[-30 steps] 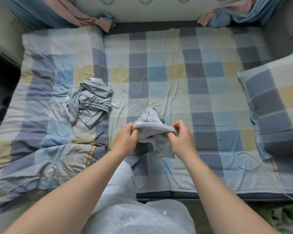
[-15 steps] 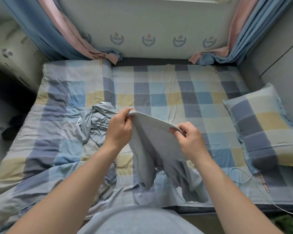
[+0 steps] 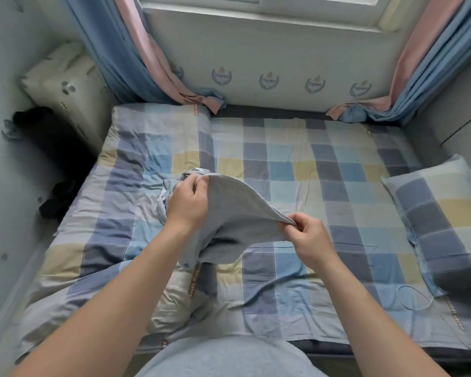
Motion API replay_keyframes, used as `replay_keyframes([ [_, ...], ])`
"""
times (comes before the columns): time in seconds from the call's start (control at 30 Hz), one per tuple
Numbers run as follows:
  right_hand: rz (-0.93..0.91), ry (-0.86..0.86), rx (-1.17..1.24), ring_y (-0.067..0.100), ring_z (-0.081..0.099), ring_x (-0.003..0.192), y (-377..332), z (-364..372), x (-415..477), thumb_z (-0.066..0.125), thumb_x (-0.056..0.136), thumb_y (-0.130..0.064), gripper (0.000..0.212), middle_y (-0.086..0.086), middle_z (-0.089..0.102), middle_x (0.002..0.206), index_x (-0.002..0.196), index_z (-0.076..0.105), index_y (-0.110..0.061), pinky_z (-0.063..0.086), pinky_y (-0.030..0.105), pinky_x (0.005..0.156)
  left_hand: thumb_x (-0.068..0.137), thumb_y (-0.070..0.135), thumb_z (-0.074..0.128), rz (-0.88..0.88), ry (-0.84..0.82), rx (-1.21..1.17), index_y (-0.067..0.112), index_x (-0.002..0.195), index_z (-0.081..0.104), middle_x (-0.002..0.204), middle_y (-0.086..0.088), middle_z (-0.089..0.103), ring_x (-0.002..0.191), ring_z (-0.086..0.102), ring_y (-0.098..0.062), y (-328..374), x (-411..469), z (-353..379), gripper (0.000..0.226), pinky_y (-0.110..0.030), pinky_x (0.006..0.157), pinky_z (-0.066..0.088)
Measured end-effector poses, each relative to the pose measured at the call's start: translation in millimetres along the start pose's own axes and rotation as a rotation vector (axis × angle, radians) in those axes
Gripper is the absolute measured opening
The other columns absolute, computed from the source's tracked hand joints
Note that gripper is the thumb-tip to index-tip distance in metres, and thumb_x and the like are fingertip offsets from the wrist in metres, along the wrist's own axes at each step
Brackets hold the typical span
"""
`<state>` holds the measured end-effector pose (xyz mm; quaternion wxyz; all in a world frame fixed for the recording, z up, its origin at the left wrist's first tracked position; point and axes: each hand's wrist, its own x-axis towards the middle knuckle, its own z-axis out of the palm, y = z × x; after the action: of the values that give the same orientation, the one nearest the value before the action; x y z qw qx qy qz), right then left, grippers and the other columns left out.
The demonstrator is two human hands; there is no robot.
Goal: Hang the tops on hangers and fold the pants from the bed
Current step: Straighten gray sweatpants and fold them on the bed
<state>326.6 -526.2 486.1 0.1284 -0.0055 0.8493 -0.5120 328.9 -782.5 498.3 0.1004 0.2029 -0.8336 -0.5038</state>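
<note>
A grey garment (image 3: pixel 237 213) hangs in the air above the checked bed (image 3: pixel 324 186), stretched between both hands by its upper edge. My left hand (image 3: pixel 188 202) pinches one corner, held higher. My right hand (image 3: pixel 307 238) pinches the other corner, lower and further right. The cloth sags in the middle and its lower part droops toward the bed. A second crumpled blue-grey garment (image 3: pixel 174 186) lies on the bed behind my left hand, mostly hidden by it.
A checked pillow (image 3: pixel 441 213) lies at the bed's right side, with a thin white cable (image 3: pixel 416 297) in front of it. Blue and pink curtains (image 3: pixel 147 63) hang at both far corners. Dark items (image 3: pixel 52 148) sit on the floor at left.
Both hands lifted the grey garment off the bed and spread its edge wider. The left hand rose higher than the right. My view tilted up toward the window.
</note>
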Motion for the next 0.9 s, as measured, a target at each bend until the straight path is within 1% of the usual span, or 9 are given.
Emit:
replay_keyframes([
  [0.07, -0.06, -0.059, 0.112, 0.011, 0.052, 0.067, -26, 14, -6, 0.064, 0.096, -0.01, 0.018, -0.004, 0.058, 0.067, 0.079, 0.068, -0.007, 0.048, 0.036, 0.07, 0.096, 0.042, 0.044, 0.032, -0.01, -0.026, 0.036, 0.071, 0.057, 0.077, 0.01, 0.057, 0.092, 0.06, -0.031, -12, -3, -12, 0.029, -0.045, 0.083, 0.047],
  [0.17, -0.14, -0.122, 0.2, 0.015, 0.053, 0.071, -56, 32, -15, 0.062, 0.098, -0.013, 0.025, 0.007, 0.055, 0.074, 0.089, 0.064, 0.01, 0.052, 0.034, 0.073, 0.099, 0.041, 0.054, 0.095, -0.134, -0.083, 0.039, 0.094, 0.067, 0.105, 0.01, 0.066, 0.108, 0.061, -0.015, -17, -19, -26, 0.014, -0.044, 0.098, 0.049],
  [0.27, -0.192, -0.131, 0.245, 0.013, 0.056, 0.07, -79, 42, -23, 0.062, 0.097, -0.009, 0.022, 0.009, 0.058, 0.075, 0.092, 0.065, 0.013, 0.055, 0.026, 0.069, 0.087, 0.056, 0.063, 0.184, -0.438, -0.176, 0.037, 0.112, 0.067, 0.114, 0.015, 0.07, 0.111, 0.063, -0.004, -14, -41, -36, 0.031, -0.033, 0.098, 0.052],
  [0.37, -0.237, -0.104, 0.252, 0.011, 0.058, 0.068, -101, 43, -27, 0.063, 0.096, -0.006, 0.018, 0.005, 0.062, 0.072, 0.088, 0.066, 0.01, 0.055, 0.031, 0.071, 0.084, 0.042, 0.076, 0.158, -0.651, -0.156, 0.034, 0.121, 0.064, 0.117, 0.015, 0.07, 0.109, 0.065, -0.001, -12, -57, -33, 0.04, -0.027, 0.096, 0.052],
  [0.5, -0.258, -0.072, 0.292, 0.017, 0.057, 0.07, -116, 43, -32, 0.065, 0.095, -0.009, 0.017, 0.007, 0.06, 0.072, 0.087, 0.067, 0.007, 0.055, 0.045, 0.074, 0.09, 0.03, 0.073, 0.184, -0.651, -0.09, 0.044, 0.108, 0.063, 0.101, 0.021, 0.07, 0.09, 0.069, -0.003, -5, -71, -20, 0.025, -0.028, 0.083, 0.054],
  [0.57, -0.251, -0.056, 0.336, 0.017, 0.06, 0.07, -118, 42, -36, 0.063, 0.096, -0.007, 0.013, 0.005, 0.063, 0.072, 0.088, 0.069, 0.002, 0.056, 0.039, 0.072, 0.09, 0.031, 0.068, 0.215, -0.628, -0.084, 0.048, 0.092, 0.064, 0.085, 0.024, 0.067, 0.075, 0.064, -0.006, 0, -73, -16, 0.018, -0.031, 0.074, 0.05],
  [0.63, -0.222, -0.047, 0.427, 0.017, 0.065, 0.075, -117, 37, -41, 0.061, 0.096, -0.002, 0.009, 0.007, 0.068, 0.079, 0.095, 0.07, -0.001, 0.058, 0.03, 0.072, 0.085, 0.038, 0.064, 0.231, -0.602, -0.115, 0.043, 0.091, 0.066, 0.086, 0.02, 0.069, 0.077, 0.064, -0.013, 6, -75, -13, 0.009, -0.037, 0.076, 0.052],
  [0.77, -0.176, 0.021, 0.432, 0.016, 0.07, 0.094, -96, 24, -50, 0.064, 0.095, -0.004, 0.017, 0.005, 0.074, 0.101, 0.11, 0.065, -0.01, 0.059, 0.032, 0.083, 0.085, 0.037, 0.063, 0.233, -0.496, -0.274, 0.026, 0.101, 0.07, 0.094, -0.002, 0.074, 0.093, 0.067, -0.032, 15, -71, -14, 0.021, -0.055, 0.086, 0.053],
  [0.9, -0.167, 0.12, 0.219, 0.007, 0.064, 0.092, -69, 25, -64, 0.073, 0.091, -0.021, 0.022, 0.005, 0.064, 0.103, 0.098, 0.052, -0.017, 0.053, 0.026, 0.079, 0.083, 0.036, 0.067, 0.17, -0.361, -0.395, 0.02, 0.088, 0.068, 0.079, 0.001, 0.07, 0.077, 0.064, -0.019, 31, -63, -22, 0.017, -0.054, 0.075, 0.053],
])
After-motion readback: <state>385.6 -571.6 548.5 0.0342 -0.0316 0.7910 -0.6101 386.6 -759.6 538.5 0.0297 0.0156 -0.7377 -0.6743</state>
